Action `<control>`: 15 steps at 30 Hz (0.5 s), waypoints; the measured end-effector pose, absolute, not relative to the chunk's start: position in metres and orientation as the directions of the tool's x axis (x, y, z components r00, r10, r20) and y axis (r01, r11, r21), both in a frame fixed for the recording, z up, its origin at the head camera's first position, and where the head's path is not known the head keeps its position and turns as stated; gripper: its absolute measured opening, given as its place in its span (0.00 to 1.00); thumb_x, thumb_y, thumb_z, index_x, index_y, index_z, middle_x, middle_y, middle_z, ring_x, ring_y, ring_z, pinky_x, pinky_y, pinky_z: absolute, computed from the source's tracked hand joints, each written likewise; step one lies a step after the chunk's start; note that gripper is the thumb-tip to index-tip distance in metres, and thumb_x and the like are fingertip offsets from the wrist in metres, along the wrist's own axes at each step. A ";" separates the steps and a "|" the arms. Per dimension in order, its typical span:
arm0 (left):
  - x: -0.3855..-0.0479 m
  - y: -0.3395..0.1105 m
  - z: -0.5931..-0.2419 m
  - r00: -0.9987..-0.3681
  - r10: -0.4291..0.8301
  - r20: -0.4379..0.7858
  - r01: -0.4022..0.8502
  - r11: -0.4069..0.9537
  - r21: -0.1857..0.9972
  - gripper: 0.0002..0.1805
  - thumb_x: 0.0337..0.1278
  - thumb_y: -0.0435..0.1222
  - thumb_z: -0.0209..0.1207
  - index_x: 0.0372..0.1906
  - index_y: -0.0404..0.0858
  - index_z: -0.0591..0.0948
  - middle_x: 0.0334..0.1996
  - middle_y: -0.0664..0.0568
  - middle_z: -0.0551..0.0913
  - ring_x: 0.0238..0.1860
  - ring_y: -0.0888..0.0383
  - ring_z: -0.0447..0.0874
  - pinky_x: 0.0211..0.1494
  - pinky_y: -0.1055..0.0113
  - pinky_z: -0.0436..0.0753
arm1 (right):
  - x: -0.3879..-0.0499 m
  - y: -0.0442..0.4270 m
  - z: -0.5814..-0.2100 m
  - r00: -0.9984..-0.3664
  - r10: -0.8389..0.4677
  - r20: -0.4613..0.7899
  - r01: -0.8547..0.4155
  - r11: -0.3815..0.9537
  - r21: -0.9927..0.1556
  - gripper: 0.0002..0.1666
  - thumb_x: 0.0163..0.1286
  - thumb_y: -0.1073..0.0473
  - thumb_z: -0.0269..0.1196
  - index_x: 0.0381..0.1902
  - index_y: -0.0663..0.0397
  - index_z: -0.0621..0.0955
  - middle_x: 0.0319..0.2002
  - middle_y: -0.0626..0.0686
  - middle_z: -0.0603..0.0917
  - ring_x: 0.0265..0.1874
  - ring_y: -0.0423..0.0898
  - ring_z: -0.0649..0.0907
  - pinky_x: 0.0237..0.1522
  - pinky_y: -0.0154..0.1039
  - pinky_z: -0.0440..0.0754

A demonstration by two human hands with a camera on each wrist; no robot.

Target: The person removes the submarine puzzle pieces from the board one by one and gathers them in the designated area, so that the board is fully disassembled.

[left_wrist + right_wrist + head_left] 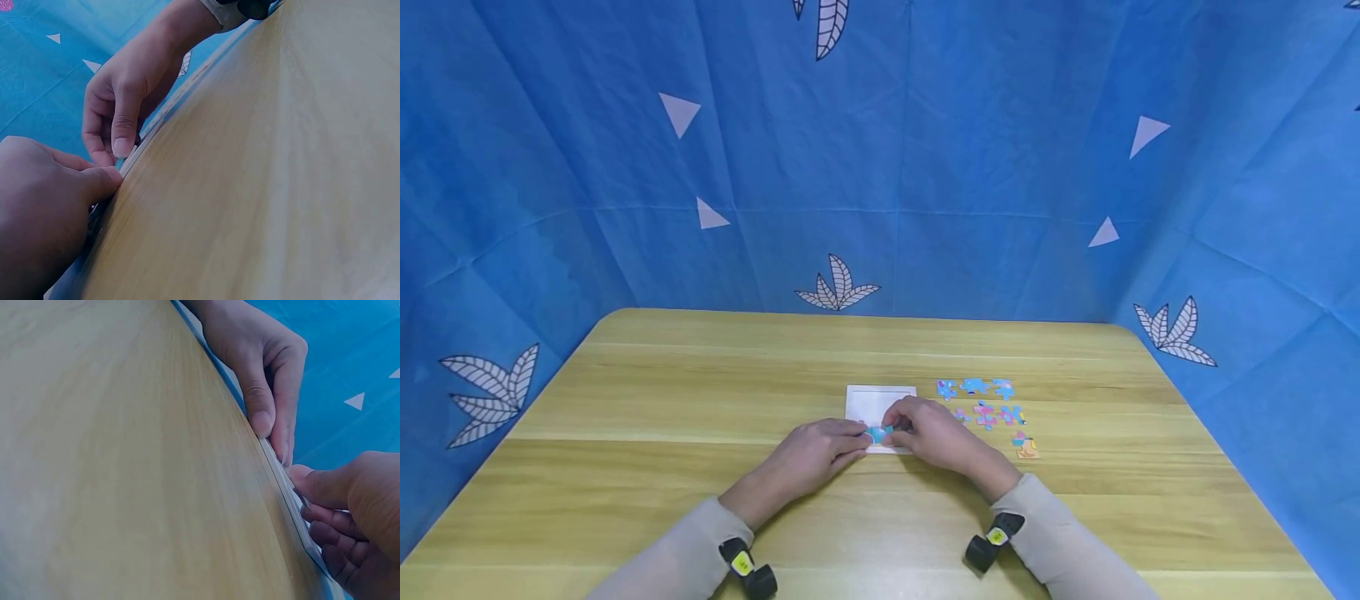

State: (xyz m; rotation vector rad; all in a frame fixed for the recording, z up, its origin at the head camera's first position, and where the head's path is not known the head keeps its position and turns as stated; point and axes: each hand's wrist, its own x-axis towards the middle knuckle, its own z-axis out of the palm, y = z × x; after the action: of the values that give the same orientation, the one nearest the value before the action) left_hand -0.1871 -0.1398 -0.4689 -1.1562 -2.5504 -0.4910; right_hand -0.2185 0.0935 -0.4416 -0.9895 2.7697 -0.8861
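In the head view, a white puzzle tray (868, 402) lies flat on the table, with teal-blue puzzle pieces (877, 434) along its near part. My left hand (817, 454) rests at the tray's near left corner, its thumb by the near edge and its fingers reaching onto the pieces. From the right, my right hand (936, 433) pinches a small puzzle piece (887, 432) between thumb and index finger, low over the tray. Fingers hide much of that piece. Both wrist views show the left hand (253, 369) and right hand (128, 94) close together at the tray.
Several loose jigsaw pieces (985, 414) lie in rows on the table right of the tray, some partly behind the right hand. The wooden table (737, 375) has a blue patterned cloth (895, 167) hanging behind it and at both sides.
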 end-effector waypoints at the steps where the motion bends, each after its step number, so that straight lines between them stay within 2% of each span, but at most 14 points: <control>1: -0.187 -0.140 -0.469 -0.633 0.664 0.398 0.764 0.618 0.184 0.15 0.65 0.42 0.62 0.53 0.44 0.86 0.53 0.52 0.84 0.53 0.54 0.83 0.57 0.59 0.81 | -0.219 0.094 -0.441 -0.789 -0.601 0.124 -0.561 0.625 -0.543 0.07 0.65 0.57 0.69 0.39 0.50 0.82 0.32 0.41 0.79 0.32 0.37 0.78 0.36 0.36 0.79; 15: -0.187 -0.138 -0.467 -0.658 0.647 0.385 0.746 0.629 0.217 0.14 0.64 0.43 0.62 0.51 0.44 0.86 0.53 0.50 0.84 0.53 0.54 0.83 0.57 0.58 0.81 | -0.220 0.095 -0.444 -0.787 -0.599 0.144 -0.566 0.611 -0.553 0.07 0.63 0.57 0.70 0.38 0.50 0.83 0.33 0.42 0.81 0.32 0.36 0.79 0.37 0.35 0.80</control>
State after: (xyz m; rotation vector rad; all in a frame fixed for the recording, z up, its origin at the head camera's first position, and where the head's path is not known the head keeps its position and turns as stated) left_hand -0.1866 -0.1381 -0.4669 -1.1308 -2.5829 -0.5254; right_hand -0.2201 0.0950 -0.4444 -1.0027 2.7692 -0.9209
